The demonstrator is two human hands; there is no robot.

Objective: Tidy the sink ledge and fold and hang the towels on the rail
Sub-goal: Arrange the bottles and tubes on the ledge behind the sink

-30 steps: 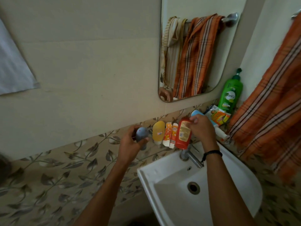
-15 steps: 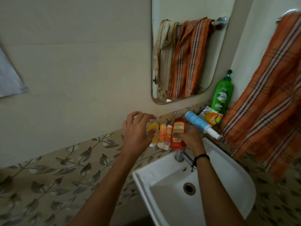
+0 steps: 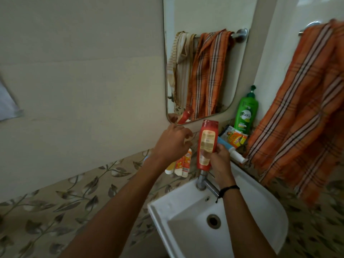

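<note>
At the ledge's back edge: you hold the red bottle [image 3: 207,144] above the tap [image 3: 202,180].
Right hand [image 3: 217,162]: gripping its lower half.
Left hand [image 3: 172,144]: curled over tubes [image 3: 183,162]; grip unclear.
Advice: seat it upright against the wall.
Towel [image 3: 305,101]: draped unfolded on the rail.

Head cam, one view only, looking forward and down from above the forearms.

It faces the cream tiled wall [image 3: 83,71] pretty close up, with the white ceramic basin [image 3: 260,207] near and right of centre, the rounded wall mirror [image 3: 208,13] far up top, and the orange striped towel [image 3: 305,108] hanging at the right edge. Wide-angle, so the edges bend a bit.
</note>
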